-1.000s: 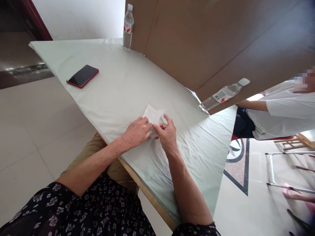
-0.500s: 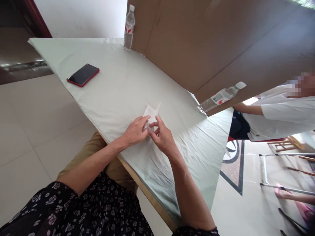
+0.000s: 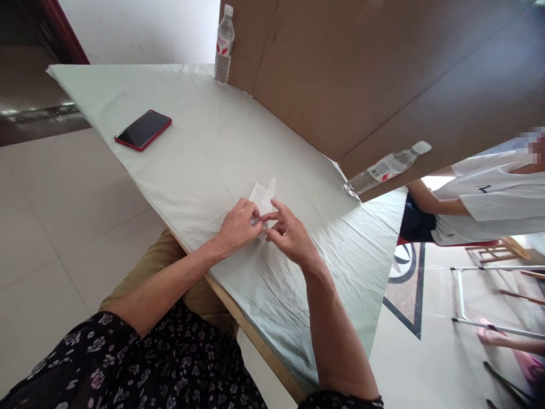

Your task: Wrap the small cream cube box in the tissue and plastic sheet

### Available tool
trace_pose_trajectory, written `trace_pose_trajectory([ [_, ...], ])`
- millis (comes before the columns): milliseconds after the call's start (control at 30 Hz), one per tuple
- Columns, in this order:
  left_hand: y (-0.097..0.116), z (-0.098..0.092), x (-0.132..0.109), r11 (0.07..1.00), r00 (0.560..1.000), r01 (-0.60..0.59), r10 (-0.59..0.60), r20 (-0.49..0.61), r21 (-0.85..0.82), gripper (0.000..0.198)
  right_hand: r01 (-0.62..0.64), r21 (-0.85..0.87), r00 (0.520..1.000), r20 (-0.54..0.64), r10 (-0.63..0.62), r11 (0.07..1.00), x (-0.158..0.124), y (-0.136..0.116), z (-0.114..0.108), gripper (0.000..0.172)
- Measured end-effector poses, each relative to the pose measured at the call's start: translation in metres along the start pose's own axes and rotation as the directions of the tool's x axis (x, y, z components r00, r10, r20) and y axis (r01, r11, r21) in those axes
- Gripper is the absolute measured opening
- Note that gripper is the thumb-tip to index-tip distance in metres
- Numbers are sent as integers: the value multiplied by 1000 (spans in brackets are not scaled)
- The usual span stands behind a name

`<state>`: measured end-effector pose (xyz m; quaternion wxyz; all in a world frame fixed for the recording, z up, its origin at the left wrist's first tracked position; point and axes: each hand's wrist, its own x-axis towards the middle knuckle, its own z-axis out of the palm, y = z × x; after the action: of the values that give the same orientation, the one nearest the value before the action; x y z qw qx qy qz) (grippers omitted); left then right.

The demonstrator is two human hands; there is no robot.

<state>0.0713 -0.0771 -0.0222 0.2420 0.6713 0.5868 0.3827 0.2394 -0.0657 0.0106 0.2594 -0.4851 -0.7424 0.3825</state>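
A thin white crumpled sheet (image 3: 261, 195), like tissue or a flimsy plastic bag, rests on the cloth with two pointed corners directed away from me. My left hand (image 3: 242, 226) is closed in a pinch on its near part. From the right, my right hand (image 3: 293, 234) meets it, index finger stretched to the left fingertips and thumb at the sheet's near edge. A bit of translucent material shows between the two hands. My fingers hide most of the near part.
A phone (image 3: 143, 130) in a red case lies at left on the cloth-covered table (image 3: 196, 130). Two water bottles, one upright (image 3: 223, 45) and one tilted (image 3: 387, 168), stand against a brown cardboard panel (image 3: 306, 74). A person in a white shirt (image 3: 502, 199) sits at right.
My left fingers have curled into a tighter pinch. My right hand has shifted slightly right, its index finger straighter. The sheet's far corners have changed shape, the right one now wider.
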Motion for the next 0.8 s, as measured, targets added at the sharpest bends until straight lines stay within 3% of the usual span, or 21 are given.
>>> trace_pose_trajectory([
  [133, -4, 2, -1, 999, 999, -44, 44, -9, 9, 13, -187, 249, 948, -209, 241, 950, 17, 23, -7, 64],
  [267, -8, 5, -3, 996, 995, -90, 90, -52, 1, 17, -342, 327, 892, -183, 414, 881, 39, 39, -4, 66],
  [433, -11, 10, -6, 989, 985, -145, 148, -90, 38, 29, -330, 315, 906, -160, 392, 890, 63, 40, 5, 67],
  [600, -10, 9, -8, 954, 964, -240, 256, -73, 177, 43, -325, 299, 917, -134, 377, 897, 78, 42, 6, 62],
  [800, -11, 7, -6, 905, 937, -337, 348, 3, 260, 30, -309, 315, 935, -69, 346, 897, 86, 43, 3, 45],
])
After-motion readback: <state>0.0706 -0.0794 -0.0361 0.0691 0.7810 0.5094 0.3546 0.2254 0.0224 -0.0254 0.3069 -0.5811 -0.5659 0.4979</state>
